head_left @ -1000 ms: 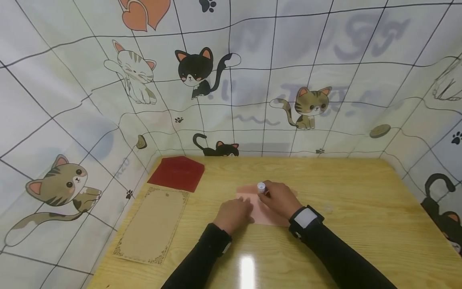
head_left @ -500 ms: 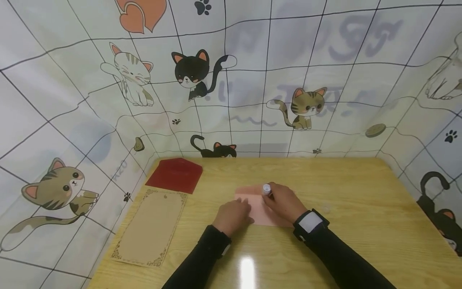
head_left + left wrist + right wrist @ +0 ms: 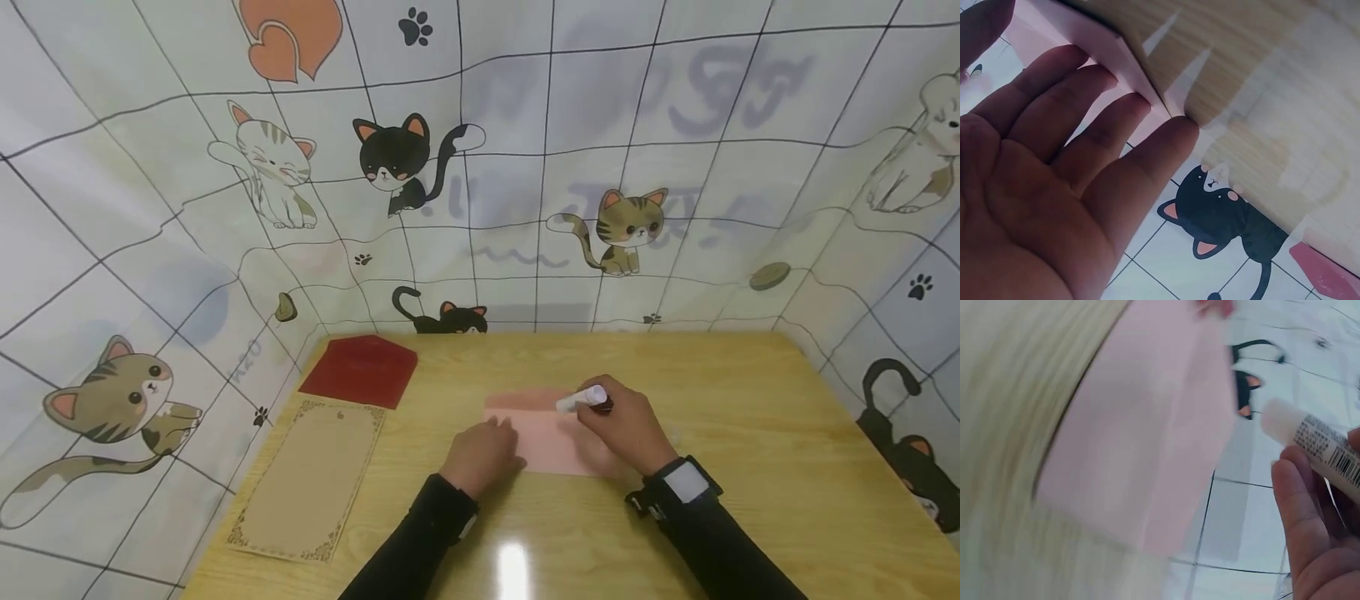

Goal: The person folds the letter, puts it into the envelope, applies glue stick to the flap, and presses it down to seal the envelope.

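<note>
My right hand (image 3: pixel 628 425) grips the white tube (image 3: pixel 591 397), which points left above the pink paper (image 3: pixel 546 446). The paper lies long-ways side to side on the counter (image 3: pixel 765 467). My left hand (image 3: pixel 480 457), nearer, touches its left end, not gripping.

Both dark-sleeved forearms reach forward from the lower edge of the head view, angling inward. The left hand (image 3: pixel 480 457) lies with its back toward the head camera, its fingers (image 3: pixel 1154 156) extended, gently bent and slightly parted. The right hand (image 3: pixel 626 425), a little farther forward, bends its thumb and fingers into a grip. Bands circle both wrists (image 3: pixel 686 483).
</note>
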`<state>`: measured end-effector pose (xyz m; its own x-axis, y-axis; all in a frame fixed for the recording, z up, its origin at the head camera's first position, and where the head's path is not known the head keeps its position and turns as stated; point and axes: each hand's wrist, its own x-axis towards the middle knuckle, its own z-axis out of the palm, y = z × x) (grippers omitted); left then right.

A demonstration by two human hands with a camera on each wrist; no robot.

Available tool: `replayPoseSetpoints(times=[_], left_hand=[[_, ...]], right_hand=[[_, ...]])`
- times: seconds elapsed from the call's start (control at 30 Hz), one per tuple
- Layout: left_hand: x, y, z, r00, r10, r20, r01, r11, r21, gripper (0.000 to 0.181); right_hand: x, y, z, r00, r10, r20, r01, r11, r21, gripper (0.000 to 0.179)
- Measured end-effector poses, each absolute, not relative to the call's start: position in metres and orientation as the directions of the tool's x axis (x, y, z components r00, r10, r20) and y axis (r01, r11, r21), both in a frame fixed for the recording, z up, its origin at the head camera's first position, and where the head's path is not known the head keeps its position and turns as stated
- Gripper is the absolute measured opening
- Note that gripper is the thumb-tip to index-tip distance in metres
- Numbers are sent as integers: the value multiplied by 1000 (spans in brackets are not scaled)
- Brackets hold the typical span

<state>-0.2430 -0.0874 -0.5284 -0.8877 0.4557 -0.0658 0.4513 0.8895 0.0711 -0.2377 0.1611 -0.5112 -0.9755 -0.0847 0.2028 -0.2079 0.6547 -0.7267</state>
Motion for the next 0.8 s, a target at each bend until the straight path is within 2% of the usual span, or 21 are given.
replayPoseSetpoints(times=[0.07,0.2,0.3,0.47,0.53,0.63,0.73,0.8], left_hand=[[-242,-86,-527,-892,448,-59,444,893,74,36],[-241,-85,-524,-895,445,-43,440,894,84,34],[-241,-84,-524,-896,444,-14,441,893,89,28],[-242,-84,-531,-890,450,76,455,884,109,27],[-241,-82,-531,-879,459,126,476,852,219,32],[-238,-78,-523,-867,472,162,478,691,543,44],[-237,-74,-511,-877,461,139,357,427,831,44],[-238,-73,-506,-891,439,115,255,275,927,39]], right_hand=[[-234,166,-508,-985,-52,167,-169,531,-830,32],[-227,171,-509,-998,-37,47,-52,160,-986,43],[-221,169,-514,-998,-52,-34,39,-100,-994,48],[-209,159,-526,-988,-89,-128,150,-329,-932,39],[-204,152,-529,-984,-107,-142,173,-398,-901,32],[-197,139,-532,-981,-131,-143,188,-468,-864,27],[-192,126,-533,-978,-162,-135,196,-458,-867,32],[-192,121,-535,-972,-205,-117,197,-428,-882,38]])
